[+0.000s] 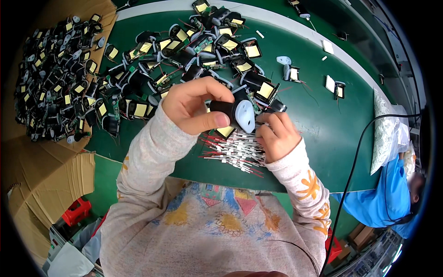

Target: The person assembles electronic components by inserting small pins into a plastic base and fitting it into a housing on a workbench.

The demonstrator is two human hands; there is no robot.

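Note:
My left hand [191, 106] is closed round a black cylindrical housing [222, 109] with a pale blue oval end cap [245, 116] that has small holes in it. The cap faces right, toward my right hand [279, 137]. That hand's fingers are pinched together close beside the cap; what they hold, if anything, is hidden. Under both hands lies a heap of short red and white wires [236, 150] with small white connectors. Just beyond my hands, more black housings [265, 88] with yellow pads lie on the green table [323, 152].
Many similar housings [138, 81] are piled across the table's left side, and more fill a cardboard box [83, 168] at far left. A black cable [353, 171] hangs at the right. Beyond it are a plastic bag [385, 131] and a person in blue [376, 198].

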